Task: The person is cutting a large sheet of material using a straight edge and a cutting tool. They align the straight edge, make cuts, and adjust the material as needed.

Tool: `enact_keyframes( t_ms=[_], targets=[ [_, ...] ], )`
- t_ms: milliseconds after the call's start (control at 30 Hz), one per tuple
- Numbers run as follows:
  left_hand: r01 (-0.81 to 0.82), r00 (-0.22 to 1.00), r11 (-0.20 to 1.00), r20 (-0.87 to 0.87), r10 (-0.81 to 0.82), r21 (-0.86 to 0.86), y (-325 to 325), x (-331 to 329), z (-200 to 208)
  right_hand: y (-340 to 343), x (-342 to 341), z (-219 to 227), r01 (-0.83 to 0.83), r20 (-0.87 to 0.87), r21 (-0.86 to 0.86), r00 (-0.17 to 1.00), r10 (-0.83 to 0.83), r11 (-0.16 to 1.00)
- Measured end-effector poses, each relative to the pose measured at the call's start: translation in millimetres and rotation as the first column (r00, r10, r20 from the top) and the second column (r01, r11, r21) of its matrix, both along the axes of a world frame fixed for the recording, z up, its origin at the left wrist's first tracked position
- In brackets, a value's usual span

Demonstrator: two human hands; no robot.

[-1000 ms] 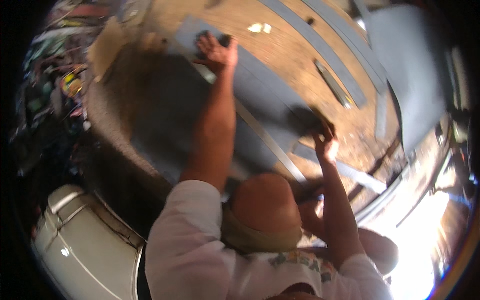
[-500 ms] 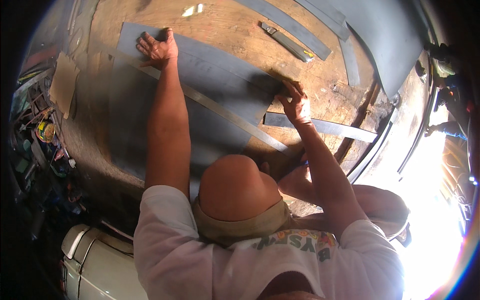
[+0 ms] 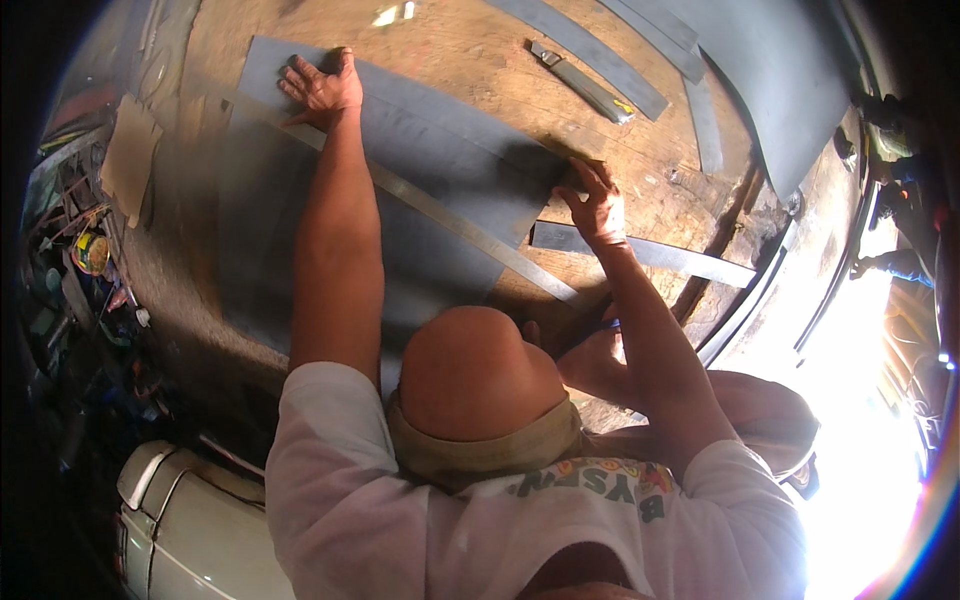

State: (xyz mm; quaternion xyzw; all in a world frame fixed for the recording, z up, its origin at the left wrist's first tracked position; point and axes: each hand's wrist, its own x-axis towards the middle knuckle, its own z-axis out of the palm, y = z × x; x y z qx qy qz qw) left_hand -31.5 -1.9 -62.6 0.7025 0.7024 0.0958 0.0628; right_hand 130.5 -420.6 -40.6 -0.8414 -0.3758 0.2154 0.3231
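White cotton fills the near edge, the person's shirt bunched at the shoulders, a tan cloth at the neck above it; both bare forearms reach away over the work; the right hand [image 3: 597, 203] sits at the near right corner of the grey metal sheet [image 3: 440, 150], fingers bent and drawn together on the sheet's edge, though whether something small is pinched in them I cannot tell; just beside it lies a narrow cut strip [image 3: 650, 255], dull grey and flat, slanting off towards the counter's right rim; a long pale straightedge [image 3: 450, 222] runs diagonally across the sheet, thin, bright along its top, lying flat on the metal; further out the left hand [image 3: 322, 88] is spread wide and pressed palm down at the far left end of that straightedge, fingers apart, holding it and the sheet against the counter [image 3: 470, 55]; my read is that the work is partway along, since several strips [image 3: 590, 45] already lie cut off at the far side and the big sheet is still mostly whole, with the line under the straightedge not visibly cut; the counter itself is worn orange-brown board, scuffed and stained; at its far edge a slim folded metal tool [image 3: 580, 80] rests apart from both hands, and a broad grey panel [image 3: 780, 80] curves off to the far right.
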Motion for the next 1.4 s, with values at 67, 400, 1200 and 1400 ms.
enact_keyframes(
  t_ms=[67,400,1200,1400],
  targets=[
    [0.005,1.000,1.000,0.024,-0.005,0.009,2.1,-1.7,-3.2,-0.3,-0.4,-2.1,0.000,0.003,0.003,1.000,0.000,1.000],
    [0.002,0.999,1.000,-0.035,-0.002,0.009,0.2,-0.4,-0.2,1.4,-0.4,0.2,-0.003,0.011,-0.010,1.000,0.003,1.000],
    [0.009,0.999,1.000,-0.048,-0.008,0.003,0.7,-3.2,-4.5,1.0,-0.8,-4.7,0.013,0.009,-0.007,1.000,-0.013,1.000],
    [0.021,0.999,1.000,-0.030,-0.021,-0.002,0.8,-2.2,-4.5,-0.1,1.3,-4.0,0.017,-0.003,-0.013,1.000,-0.017,1.000]
  ],
)
